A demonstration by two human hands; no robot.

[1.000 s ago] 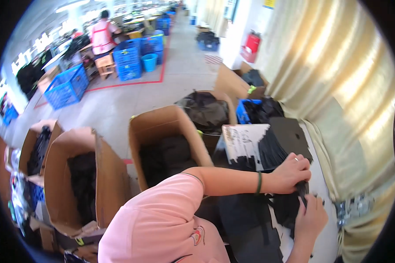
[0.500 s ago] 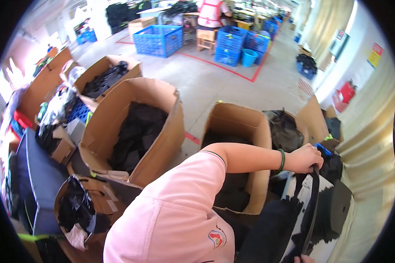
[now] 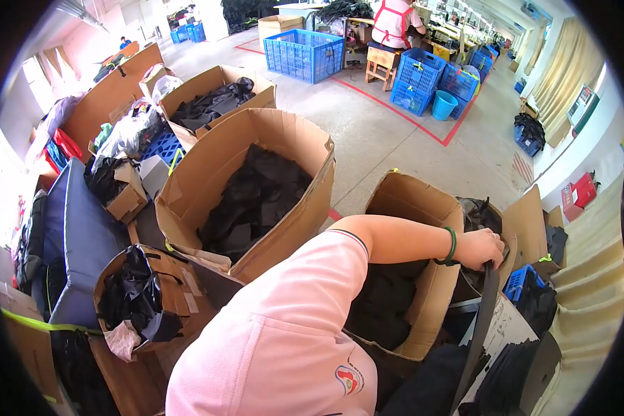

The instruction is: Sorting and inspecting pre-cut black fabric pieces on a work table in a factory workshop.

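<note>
In the head view, a tall open cardboard box [image 3: 412, 197] serves as the landmark. The left hand [image 3: 482, 250], with a dark green bangle [image 3: 452, 244] at its wrist, is just past the right wall of this box, its forearm stretched across the box's opening. The fingers are curled together, clamped on the upper end of a black strap [image 3: 480, 326]. The strap hangs to the right of the box and slants down to the lower edge of the view. The right hand is out of frame; its state cannot be told.

Inside the tall box lie black fabric pieces [image 3: 385, 305]. Right of it are a white panel [image 3: 507, 317], a stack of dark cut pieces [image 3: 507, 378] and a small blue crate [image 3: 517, 283]. To its left, a wide cardboard box [image 3: 218, 154] holds more black fabric; farther left, a smaller carton [image 3: 197, 295] contains crumpled black material, with a pink cloth [image 3: 123, 340] over its edge. Well beyond the tall box, a person in pink [image 3: 394, 26] is at a wooden stool [image 3: 381, 64], near blue crates [image 3: 416, 80] and a light-blue bucket [image 3: 444, 105].
</note>
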